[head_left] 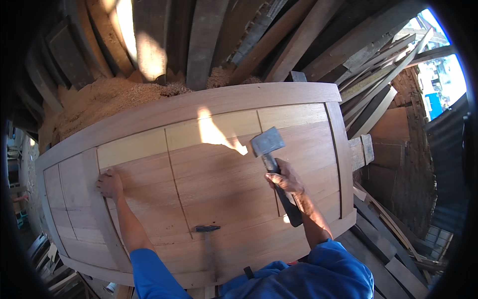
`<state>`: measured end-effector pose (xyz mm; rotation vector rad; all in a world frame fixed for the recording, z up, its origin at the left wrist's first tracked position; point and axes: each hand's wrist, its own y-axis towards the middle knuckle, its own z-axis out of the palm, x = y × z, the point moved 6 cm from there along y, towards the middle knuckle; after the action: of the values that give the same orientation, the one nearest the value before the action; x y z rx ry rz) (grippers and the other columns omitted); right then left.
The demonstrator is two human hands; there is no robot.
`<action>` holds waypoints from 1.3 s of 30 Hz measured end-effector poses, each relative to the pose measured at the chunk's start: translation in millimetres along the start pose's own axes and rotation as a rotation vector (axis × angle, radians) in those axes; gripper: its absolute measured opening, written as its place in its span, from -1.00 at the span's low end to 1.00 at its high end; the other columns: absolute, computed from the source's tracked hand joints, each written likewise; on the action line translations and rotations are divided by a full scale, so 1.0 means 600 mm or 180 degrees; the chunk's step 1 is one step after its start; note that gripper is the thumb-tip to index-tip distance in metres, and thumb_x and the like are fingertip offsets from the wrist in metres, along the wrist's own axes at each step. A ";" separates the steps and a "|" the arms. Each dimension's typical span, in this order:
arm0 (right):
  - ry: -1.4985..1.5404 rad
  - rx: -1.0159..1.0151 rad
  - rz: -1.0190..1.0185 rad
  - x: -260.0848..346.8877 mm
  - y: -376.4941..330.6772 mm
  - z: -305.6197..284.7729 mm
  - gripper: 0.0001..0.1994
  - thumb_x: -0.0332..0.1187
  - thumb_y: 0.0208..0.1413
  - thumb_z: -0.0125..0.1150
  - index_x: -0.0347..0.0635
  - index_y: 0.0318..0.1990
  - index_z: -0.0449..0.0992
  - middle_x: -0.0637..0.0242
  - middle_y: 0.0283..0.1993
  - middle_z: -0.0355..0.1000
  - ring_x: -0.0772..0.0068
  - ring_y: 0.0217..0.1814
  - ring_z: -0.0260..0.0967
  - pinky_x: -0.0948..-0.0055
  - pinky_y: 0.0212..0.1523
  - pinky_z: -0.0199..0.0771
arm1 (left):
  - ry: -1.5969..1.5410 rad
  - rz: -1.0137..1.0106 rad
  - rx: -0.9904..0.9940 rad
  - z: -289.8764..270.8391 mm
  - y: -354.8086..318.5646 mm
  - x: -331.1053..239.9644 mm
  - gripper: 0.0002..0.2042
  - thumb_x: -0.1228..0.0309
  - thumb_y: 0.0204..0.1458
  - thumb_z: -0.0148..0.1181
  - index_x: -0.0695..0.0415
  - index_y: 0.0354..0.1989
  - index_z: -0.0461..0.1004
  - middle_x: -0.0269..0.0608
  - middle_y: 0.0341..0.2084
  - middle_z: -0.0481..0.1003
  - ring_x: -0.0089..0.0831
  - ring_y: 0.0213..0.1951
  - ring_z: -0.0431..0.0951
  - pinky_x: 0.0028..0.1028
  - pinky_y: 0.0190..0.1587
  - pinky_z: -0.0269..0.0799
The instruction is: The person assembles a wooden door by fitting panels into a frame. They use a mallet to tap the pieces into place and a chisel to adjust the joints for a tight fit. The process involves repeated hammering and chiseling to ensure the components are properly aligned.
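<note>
Left hand: your left hand (110, 184) rests flat, fingers loosely spread, on the wooden door panel (209, 184).
Right hand: your right hand (285, 179) grips the hatchet (273, 164) handle, head raised above the panel.
Panel: pale, framed boards.

I see both of my forearms coming up from the lower edge, bare below rolled blue sleeves. My left hand (110, 184) is stretched out to the left with the arm nearly straight, palm down, fingers flat and spread a little. My right hand (285, 180) sits higher and to the right, wrist bent, fingers curled into a tight fist around a grip, knuckles turned upward. The two hands are well apart.
</note>
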<state>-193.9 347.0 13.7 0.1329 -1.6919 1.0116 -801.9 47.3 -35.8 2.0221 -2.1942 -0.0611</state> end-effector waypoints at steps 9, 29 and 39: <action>-0.1336 -0.2266 0.0536 -0.049 -0.104 -0.438 -0.73 -0.31 0.05 0.25 -0.34 -0.19 0.50 0.22 -0.49 0.51 0.42 -0.54 0.47 0.38 -0.48 0.47 | 0.0141 -0.0501 -0.0154 0.029 0.039 0.012 -0.38 -0.06 0.24 -0.21 0.21 0.15 0.50 0.20 0.13 0.44 0.17 0.17 0.43 0.14 0.16 0.37; -0.2109 -0.3071 0.1065 -0.139 -0.048 -0.866 -0.71 -0.24 -0.03 0.27 -0.30 -0.26 0.49 0.30 -0.49 0.41 0.45 -0.54 0.40 0.33 -0.48 0.41 | 0.0426 -0.0635 0.0249 0.028 0.071 0.024 -0.30 -0.23 0.22 -0.24 0.05 0.23 0.50 0.12 0.19 0.44 0.13 0.24 0.42 0.07 0.26 0.32; -0.3380 -0.2729 0.0369 -0.045 0.003 -0.563 -0.53 -0.35 0.04 0.39 -0.31 0.06 0.35 -0.22 -0.18 0.53 -0.26 -0.09 0.55 -0.07 -0.09 0.49 | 0.0511 -0.0551 -0.0272 0.063 0.059 0.042 -0.36 -0.17 0.23 -0.19 0.08 0.22 0.45 0.15 0.20 0.40 0.16 0.23 0.38 0.08 0.21 0.39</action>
<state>65.3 564.9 -0.2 -0.0093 -2.9874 0.1496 -843.9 22.4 -65.9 2.0865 -1.8867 -0.0117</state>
